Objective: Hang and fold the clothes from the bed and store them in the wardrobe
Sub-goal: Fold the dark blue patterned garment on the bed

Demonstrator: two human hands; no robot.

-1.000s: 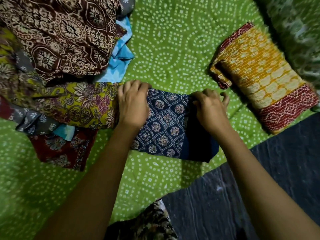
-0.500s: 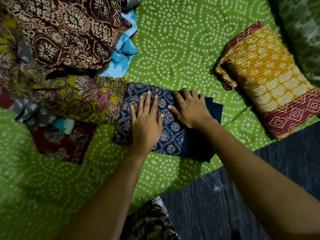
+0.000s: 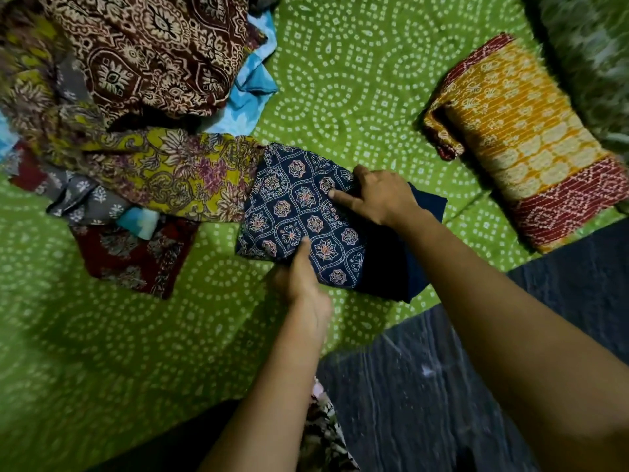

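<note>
Dim in here; light falls brightest on the bedspread centre, corners sink dark, edges bend and blur, shadows soft.

Just the one view, worn on the person's head: it looks forward and steeply down onto the bed, close in, floor at lower right.
</note>
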